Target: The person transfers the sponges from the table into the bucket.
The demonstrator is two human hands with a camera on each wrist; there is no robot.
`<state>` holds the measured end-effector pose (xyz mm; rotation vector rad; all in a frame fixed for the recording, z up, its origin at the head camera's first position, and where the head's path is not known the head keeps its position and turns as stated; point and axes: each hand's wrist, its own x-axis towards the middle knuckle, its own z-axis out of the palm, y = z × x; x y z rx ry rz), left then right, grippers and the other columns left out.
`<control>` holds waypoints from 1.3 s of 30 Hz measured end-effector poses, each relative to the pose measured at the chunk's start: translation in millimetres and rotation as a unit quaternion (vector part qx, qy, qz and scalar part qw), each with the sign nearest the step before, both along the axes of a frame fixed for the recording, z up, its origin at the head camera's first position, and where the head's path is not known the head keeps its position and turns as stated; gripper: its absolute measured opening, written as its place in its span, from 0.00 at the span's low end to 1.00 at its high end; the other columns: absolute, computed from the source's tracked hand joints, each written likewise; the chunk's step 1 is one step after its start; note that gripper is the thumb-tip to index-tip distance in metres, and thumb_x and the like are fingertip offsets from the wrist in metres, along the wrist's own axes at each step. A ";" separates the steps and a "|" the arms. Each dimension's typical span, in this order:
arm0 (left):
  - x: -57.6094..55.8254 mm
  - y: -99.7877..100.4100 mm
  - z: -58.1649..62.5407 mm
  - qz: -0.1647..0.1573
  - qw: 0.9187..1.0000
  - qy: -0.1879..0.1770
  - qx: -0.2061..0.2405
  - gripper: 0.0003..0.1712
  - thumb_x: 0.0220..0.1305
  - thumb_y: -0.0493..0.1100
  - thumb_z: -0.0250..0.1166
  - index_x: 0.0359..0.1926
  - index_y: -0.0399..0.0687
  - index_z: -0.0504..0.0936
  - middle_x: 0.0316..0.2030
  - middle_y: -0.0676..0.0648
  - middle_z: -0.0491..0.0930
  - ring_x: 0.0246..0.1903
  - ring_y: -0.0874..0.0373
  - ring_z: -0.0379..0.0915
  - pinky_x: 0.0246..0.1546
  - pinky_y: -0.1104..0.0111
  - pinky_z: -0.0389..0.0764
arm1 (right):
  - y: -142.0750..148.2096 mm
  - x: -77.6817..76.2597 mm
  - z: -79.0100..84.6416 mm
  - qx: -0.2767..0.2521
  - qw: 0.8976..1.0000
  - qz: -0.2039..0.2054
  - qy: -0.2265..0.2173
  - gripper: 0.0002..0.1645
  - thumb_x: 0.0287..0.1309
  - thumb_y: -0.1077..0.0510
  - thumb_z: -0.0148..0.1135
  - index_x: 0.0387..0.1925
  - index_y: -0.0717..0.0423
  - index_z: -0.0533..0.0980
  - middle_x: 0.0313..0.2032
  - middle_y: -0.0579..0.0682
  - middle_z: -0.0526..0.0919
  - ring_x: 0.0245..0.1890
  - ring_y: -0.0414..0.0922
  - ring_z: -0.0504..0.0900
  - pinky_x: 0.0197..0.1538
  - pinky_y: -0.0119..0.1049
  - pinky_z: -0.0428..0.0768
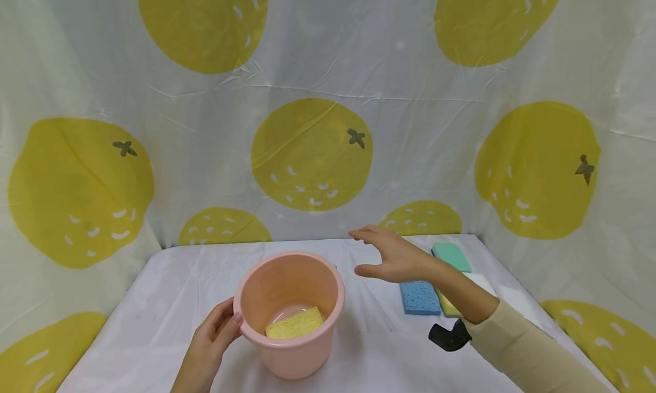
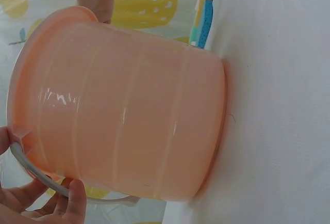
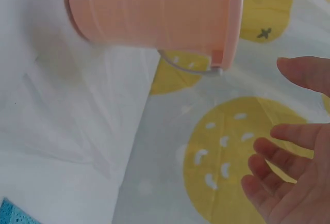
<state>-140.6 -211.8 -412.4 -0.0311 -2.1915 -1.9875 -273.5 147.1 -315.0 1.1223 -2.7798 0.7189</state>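
Observation:
A pink bucket (image 1: pixel 299 356) stands upright on the white-covered table, with a yellow sponge (image 1: pixel 295 324) lying inside it. My left hand (image 1: pixel 210 339) holds the bucket at its left rim, thumb on the rim's edge. In the left wrist view its fingers (image 2: pixel 76 199) lie at the grey handle (image 2: pixel 38 175), below the rim. To the right of the bucket my right hand (image 1: pixel 394 256) hovers in the air, thumb and fingers spread apart with nothing between them. The right wrist view shows this hand (image 3: pixel 294 177) apart from the bucket.
At the right of the table lie a blue sponge (image 1: pixel 420 298), a green sponge (image 1: pixel 451 257), a yellow sponge (image 1: pixel 449 306) partly behind the forearm, and a white piece (image 1: pixel 480 281). A fruit-printed curtain (image 1: pixel 312 51) encloses the table at the back and sides.

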 end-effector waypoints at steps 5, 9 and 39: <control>-0.2 0.0 -0.8 0.004 1.000 0.005 -0.005 0.27 0.80 0.44 0.59 0.70 0.32 0.69 0.64 0.34 0.74 0.56 0.62 0.77 0.51 0.72 0.81 | 15.8 -1.6 -4.7 -0.004 1.000 -0.013 0.006 0.44 0.64 0.42 0.68 0.74 0.57 0.68 0.66 0.56 0.74 0.61 0.57 0.75 0.56 0.61 0.79; 0.0 0.2 -1.7 0.004 1.000 0.011 -0.008 0.27 0.80 0.44 0.58 0.70 0.31 0.69 0.64 0.33 0.73 0.55 0.64 0.77 0.51 0.72 0.81 | 29.9 -2.5 -9.0 -0.011 1.000 -0.024 -0.002 0.44 0.65 0.43 0.68 0.75 0.59 0.66 0.65 0.57 0.74 0.61 0.57 0.75 0.57 0.61 0.78; 1.3 0.1 -2.6 0.000 1.000 0.012 -0.014 0.27 0.80 0.44 0.57 0.71 0.32 0.69 0.64 0.33 0.73 0.56 0.64 0.77 0.51 0.73 0.81 | 133.3 0.8 -49.4 -0.013 0.988 -0.153 0.005 0.44 0.65 0.45 0.70 0.70 0.69 0.67 0.64 0.69 0.72 0.57 0.64 0.77 0.51 0.65 0.79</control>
